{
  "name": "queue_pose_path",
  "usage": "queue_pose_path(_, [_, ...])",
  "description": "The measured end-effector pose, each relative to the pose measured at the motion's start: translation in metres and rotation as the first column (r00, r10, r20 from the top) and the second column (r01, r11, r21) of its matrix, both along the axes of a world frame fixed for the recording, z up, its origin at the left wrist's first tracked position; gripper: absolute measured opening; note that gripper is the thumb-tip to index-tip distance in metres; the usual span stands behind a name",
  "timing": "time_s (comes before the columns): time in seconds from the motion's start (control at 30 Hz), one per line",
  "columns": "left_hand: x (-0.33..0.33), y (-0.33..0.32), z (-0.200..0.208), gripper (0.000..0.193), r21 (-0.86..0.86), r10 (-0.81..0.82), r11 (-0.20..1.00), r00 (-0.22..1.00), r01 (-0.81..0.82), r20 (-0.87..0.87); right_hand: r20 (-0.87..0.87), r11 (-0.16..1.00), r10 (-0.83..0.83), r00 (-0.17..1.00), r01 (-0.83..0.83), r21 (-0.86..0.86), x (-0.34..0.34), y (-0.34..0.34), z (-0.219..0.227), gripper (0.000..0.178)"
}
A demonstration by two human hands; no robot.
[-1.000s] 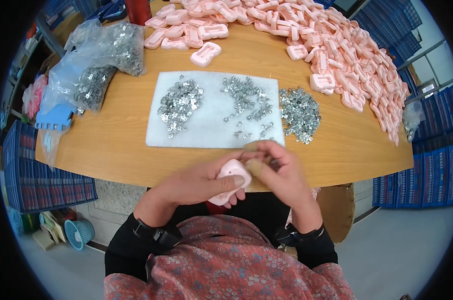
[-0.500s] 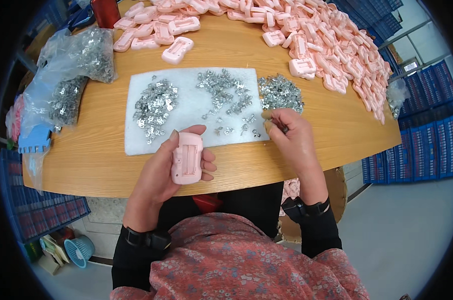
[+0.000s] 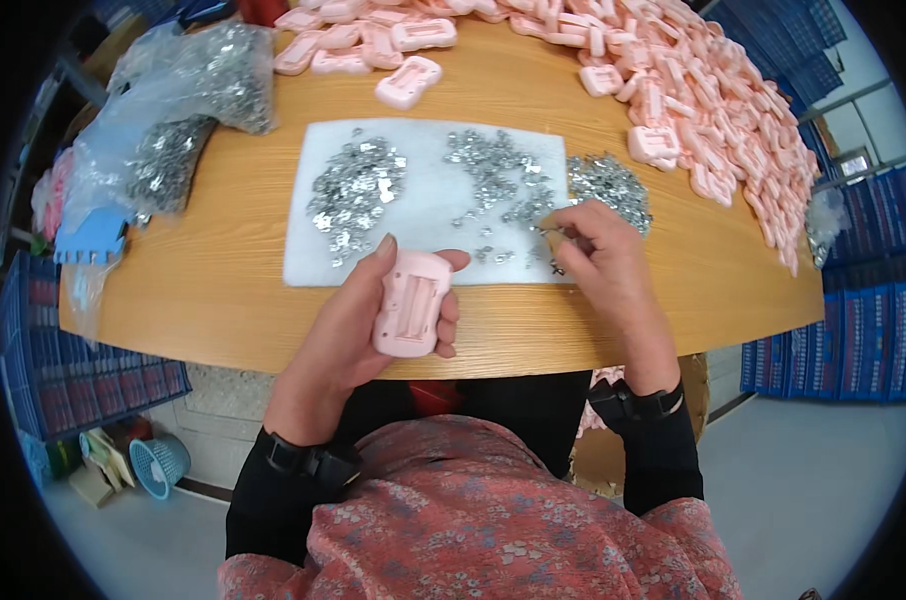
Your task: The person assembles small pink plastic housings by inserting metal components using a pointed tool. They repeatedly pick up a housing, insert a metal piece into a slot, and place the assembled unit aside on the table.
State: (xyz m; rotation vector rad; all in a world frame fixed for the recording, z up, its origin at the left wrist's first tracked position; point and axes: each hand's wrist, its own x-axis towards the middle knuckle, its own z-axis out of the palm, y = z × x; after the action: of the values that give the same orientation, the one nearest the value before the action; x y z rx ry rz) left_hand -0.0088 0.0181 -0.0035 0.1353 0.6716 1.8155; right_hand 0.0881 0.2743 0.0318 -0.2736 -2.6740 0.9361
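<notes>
My left hand (image 3: 358, 310) holds a pale pink plastic casing (image 3: 409, 325) in front of the white mat's near edge. Its open side, with a long recessed slot, faces up; the fingers wrap round from behind. Over the near right corner of the white mat (image 3: 428, 235), my right hand (image 3: 608, 260) is closed in a pinch, with a small metal piece at the fingertips, partly hidden. Loose metal pieces lie on the mat in a left heap (image 3: 358, 190) and a looser right heap (image 3: 493, 165). Another metal heap (image 3: 613, 188) rests beside the mat, just beyond my right hand.
A large pile of pink casings (image 3: 713, 120) covers the table's far right side, and more lie along the back. One single casing (image 3: 408, 82) sits apart beyond the mat. Clear bags of metal pieces (image 3: 235, 80) stand at left. Blue crates (image 3: 853, 340) are stacked beyond the table.
The whole view has shifted, so the table appears farther right and higher. My right hand has moved slightly left over the mat's corner. My left hand still holds the casing.
</notes>
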Motion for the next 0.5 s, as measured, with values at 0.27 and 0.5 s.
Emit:
queue_pose_path(0.27, [-0.002,-0.004,-0.003,0.054,0.011,0.026,1.000,1.000,-0.026,0.015,-0.015,0.944,0.282,0.959,-0.280,-0.175,-0.003,-0.046,0.022,0.022])
queue_pose_path(0.5, [0.003,-0.001,0.007,0.048,-0.097,0.072,0.992,0.992,-0.082,-0.100,-0.058,0.891,0.427,0.902,-0.431,-0.140,-0.010,-0.060,0.026,0.024])
